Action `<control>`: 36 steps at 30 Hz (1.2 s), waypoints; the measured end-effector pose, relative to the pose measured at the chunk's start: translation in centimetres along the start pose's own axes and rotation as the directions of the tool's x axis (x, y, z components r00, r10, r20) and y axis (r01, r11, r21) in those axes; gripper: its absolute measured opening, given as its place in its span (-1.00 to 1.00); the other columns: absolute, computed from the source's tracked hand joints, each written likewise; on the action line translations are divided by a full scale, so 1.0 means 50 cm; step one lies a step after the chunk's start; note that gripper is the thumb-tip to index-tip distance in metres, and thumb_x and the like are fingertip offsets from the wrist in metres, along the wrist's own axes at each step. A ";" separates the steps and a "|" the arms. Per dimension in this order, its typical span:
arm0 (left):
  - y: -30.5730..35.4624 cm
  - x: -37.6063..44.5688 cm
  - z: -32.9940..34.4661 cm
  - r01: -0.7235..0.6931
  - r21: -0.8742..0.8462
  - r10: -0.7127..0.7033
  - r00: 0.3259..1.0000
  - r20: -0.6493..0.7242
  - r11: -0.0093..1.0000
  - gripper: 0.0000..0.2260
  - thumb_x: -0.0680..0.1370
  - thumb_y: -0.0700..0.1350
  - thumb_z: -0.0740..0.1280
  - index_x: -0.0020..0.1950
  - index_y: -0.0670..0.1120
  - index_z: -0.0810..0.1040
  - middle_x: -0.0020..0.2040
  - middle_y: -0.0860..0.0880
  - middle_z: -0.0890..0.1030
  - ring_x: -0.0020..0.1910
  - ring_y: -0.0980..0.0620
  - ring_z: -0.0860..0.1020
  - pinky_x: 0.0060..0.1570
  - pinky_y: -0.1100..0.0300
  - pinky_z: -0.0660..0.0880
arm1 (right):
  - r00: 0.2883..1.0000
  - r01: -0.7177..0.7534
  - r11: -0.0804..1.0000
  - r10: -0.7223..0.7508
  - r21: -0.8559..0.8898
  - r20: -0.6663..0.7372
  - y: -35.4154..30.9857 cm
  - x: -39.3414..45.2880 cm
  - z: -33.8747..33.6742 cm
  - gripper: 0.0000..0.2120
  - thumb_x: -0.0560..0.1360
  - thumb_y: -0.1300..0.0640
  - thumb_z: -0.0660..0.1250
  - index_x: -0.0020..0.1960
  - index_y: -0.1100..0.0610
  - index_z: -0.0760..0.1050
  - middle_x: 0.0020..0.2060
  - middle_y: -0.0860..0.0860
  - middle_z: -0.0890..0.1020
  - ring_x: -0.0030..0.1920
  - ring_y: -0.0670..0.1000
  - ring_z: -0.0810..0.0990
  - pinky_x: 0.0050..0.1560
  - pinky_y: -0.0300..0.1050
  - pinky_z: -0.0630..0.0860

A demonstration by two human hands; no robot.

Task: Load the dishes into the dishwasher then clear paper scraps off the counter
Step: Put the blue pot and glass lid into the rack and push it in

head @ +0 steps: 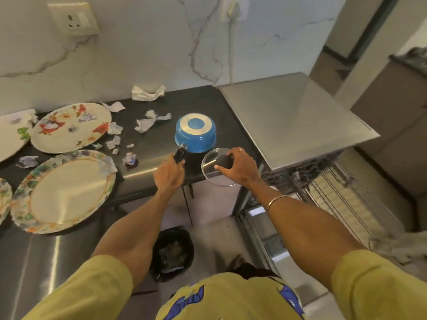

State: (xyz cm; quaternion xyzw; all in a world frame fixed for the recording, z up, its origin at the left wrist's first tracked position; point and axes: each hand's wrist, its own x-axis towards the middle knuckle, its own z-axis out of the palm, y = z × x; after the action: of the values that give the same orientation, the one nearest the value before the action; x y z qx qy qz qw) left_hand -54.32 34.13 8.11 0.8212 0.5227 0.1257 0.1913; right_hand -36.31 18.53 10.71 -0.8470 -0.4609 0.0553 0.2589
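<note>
- Left hand (169, 175): fingers curled round the black handle (179, 155) of the blue saucepan (196, 132); the pan stands upside down on the dark tabletop (147, 155), near its right end.
- Right hand (238, 166): fingertips pinch the black knob (223, 161) of a glass lid (219, 167). Lid is tilted, held at the tabletop's front edge, just beside the pan on its right. A ring on one finger, thin bangle (278, 200) on the wrist.
- Dishwasher (298, 118): to the right of the tabletop, steel top; below it the wire rack (342, 195) is pulled out, contents blurred.
- Paper scraps (151, 121): scattered on the tabletop left of the pan; a bigger crumpled piece (147, 93) at the back by the wall, small bits between the plates.
- Plates: floral plate w/ red flowers (69, 128) at the back left, some scraps lying on it; plate w/ coloured rim (63, 192) nearer the front, a scrap on its upper right rim. Parts of 2 more plates at the left edge.
- Floor: black-lined bin (172, 252) under the tabletop's edge, betw. the two arms.
- Person wears yellow sleeves.
- Wall: marble look, w/ a socket (75, 18) and a plugged cord (231, 42).
</note>
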 end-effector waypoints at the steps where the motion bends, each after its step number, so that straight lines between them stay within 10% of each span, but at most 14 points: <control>1: 0.009 -0.013 0.011 -0.030 -0.003 0.030 1.000 0.008 1.000 -0.68 0.63 0.12 0.16 0.14 -0.12 0.44 -0.01 -0.18 0.63 -0.03 -0.26 0.60 -0.06 -0.03 0.49 | 1.000 -0.018 1.000 0.018 -0.007 0.002 0.013 -0.023 -0.012 -0.41 0.30 -0.33 0.46 0.12 0.05 0.45 0.06 0.00 0.54 -0.05 0.00 0.57 -0.05 -0.08 0.59; 15: 0.241 -0.235 0.128 -0.263 -0.031 0.265 0.949 0.173 0.964 -0.80 0.64 0.04 0.16 0.10 -0.07 0.43 -0.13 -0.04 0.58 -0.15 -0.10 0.58 -0.18 0.04 0.44 | 0.962 -0.274 0.958 0.272 -0.084 -0.032 0.209 -0.322 -0.160 -0.42 0.33 -0.35 0.43 0.14 0.02 0.40 0.04 -0.02 0.53 -0.05 0.00 0.55 -0.04 -0.08 0.57; 36: 0.612 -0.720 0.396 -0.252 -0.204 0.307 0.899 0.314 0.946 -0.71 0.63 0.02 0.22 0.23 -0.16 0.44 0.08 -0.18 0.63 0.08 -0.26 0.59 0.01 -0.08 0.50 | 0.878 -0.478 0.869 0.470 -0.126 -0.095 0.584 -0.775 -0.409 -0.42 0.35 -0.36 0.41 0.15 0.03 0.41 0.03 -0.01 0.54 -0.08 -0.01 0.52 -0.17 -0.21 0.45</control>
State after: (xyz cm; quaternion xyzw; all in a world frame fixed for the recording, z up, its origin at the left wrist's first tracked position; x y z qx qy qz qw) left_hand -36.66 -13.74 3.78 0.8793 0.3464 0.0489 0.3233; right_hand -29.63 -33.64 8.38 -0.9521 -0.2337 0.0573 0.1889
